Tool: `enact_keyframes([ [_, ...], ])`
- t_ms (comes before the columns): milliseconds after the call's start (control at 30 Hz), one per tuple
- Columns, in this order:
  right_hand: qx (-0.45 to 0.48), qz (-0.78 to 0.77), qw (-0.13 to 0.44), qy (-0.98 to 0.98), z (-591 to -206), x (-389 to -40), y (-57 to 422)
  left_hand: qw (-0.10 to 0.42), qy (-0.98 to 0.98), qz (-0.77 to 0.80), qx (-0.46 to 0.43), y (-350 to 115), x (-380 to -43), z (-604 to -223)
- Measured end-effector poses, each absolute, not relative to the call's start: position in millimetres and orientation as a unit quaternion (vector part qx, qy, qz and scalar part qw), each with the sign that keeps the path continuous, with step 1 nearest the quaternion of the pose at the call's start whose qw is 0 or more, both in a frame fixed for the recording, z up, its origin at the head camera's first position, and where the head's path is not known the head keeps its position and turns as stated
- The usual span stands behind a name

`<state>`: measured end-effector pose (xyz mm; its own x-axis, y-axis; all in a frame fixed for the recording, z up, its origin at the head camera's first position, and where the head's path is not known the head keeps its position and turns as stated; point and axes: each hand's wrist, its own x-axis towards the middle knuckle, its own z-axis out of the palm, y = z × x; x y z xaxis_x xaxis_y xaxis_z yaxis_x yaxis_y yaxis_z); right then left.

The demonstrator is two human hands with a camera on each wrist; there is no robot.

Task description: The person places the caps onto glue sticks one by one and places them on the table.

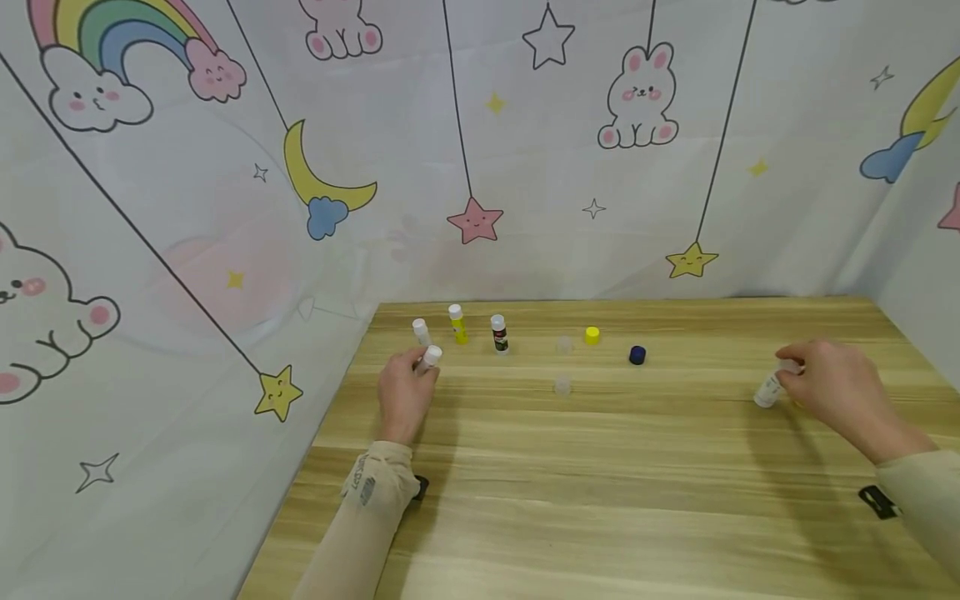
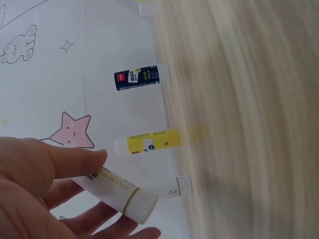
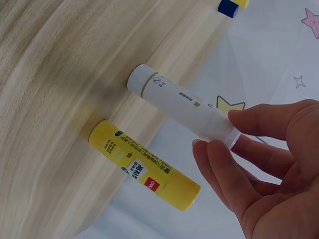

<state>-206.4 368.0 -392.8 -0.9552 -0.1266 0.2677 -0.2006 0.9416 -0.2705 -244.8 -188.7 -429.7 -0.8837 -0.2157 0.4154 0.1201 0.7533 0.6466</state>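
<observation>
Patterned cloth [image 1: 525,150]: hangs behind everything and down my left side, well apart from what I am holding.
Wooden table [image 1: 570,500]: carries all the loose things. It looks smooth, so anything round that gets tipped over could roll.
Right hand [image 1: 836,396]: thumb and fingers pinch a white glue stick [image 3: 174,102] near its upper end. Its foot is at the tabletop or just above; I can't tell which. With the grip so high, a sideways bump at the foot could swing the stick out of my fingers.
Left hand [image 1: 401,400]: thumb and fingers grip another white glue stick [image 2: 117,191], tilted, its lower end apart from the tabletop. If my thumb eased off, it could slide out and drop.
Right yellow stick [image 3: 144,162]: upright just beside the one in my right hand. A careless knuckle, or that white stick tipping, could knock it over.
Standing white stick [image 2: 175,188]: upright right behind the one in my left hand. Pushing forward too far would topple it.
Left yellow stick [image 1: 459,327]: next along, upright. A falling neighbour might catch it.
Dark stick [image 1: 500,336]: upright at the right end of that row, so less at risk.
Caps: a yellow cap [image 1: 592,335], a dark blue cap [image 1: 637,355], a farther clear cap [image 1: 564,344] and a nearer clear cap [image 1: 562,386] lie mid-table between my hands. The clear ones barely show against the wood, so a sweeping arm could scatter them unnoticed.
</observation>
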Motion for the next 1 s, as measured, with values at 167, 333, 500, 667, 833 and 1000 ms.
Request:
enact_keyframes([
  [167, 0.08, 0.139, 0.119, -0.98, -390.8, -204.8, 366.3, 0.247, -0.904, -0.347, 0.024, -187.5, -244.5, -427.8],
  [333, 0.074, 0.132, 0.107, -0.983, -390.0, -202.5, 364.4, 0.25, -0.903, -0.35, 0.018, -186.0, -244.8, -425.9],
  [500, 0.066, 0.125, 0.107, -0.984, -386.7, -202.7, 362.9, 0.246, -0.902, -0.355, 0.016, -185.3, -245.5, -425.0],
  [667, 0.057, 0.11, 0.121, -0.985, -379.0, -204.7, 356.9, 0.241, -0.9, -0.363, 0.018, -184.5, -245.0, -423.4],
  [833, 0.06, 0.109, 0.131, -0.984, -374.0, -206.1, 346.0, 0.243, -0.895, -0.374, 0.02, -182.1, -242.4, -420.9],
  [1000, 0.076, 0.108, 0.144, -0.981, -374.1, -209.9, 332.3, 0.244, -0.894, -0.375, 0.018, -181.0, -241.1, -420.1],
])
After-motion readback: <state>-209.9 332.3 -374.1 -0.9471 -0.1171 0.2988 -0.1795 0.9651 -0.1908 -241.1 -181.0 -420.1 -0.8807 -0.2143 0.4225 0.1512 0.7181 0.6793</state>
